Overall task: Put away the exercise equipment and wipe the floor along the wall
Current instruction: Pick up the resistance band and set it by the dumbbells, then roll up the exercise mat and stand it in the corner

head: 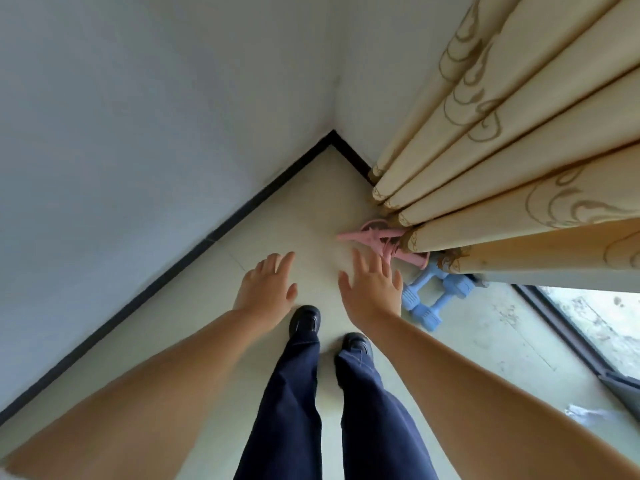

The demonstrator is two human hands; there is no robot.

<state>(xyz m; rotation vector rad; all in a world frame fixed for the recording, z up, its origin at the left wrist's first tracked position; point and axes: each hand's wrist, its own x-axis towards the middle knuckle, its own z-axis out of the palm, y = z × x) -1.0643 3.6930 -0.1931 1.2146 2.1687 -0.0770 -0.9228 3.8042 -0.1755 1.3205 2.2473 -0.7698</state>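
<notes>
- Cream curtain fills the upper right of the frame, its hem draped over the equipment on the floor; I judge a blind reach could snag the fabric.
- Pink exercise tool lies at centre right, half under the hem.
- Blue dumbbells sit just below it, partly hidden; they look liable to roll if nudged.
- Right hand hovers near the pink tool, fingers spread, holding nothing.
- Left hand at centre, likewise spread and empty.
</notes>
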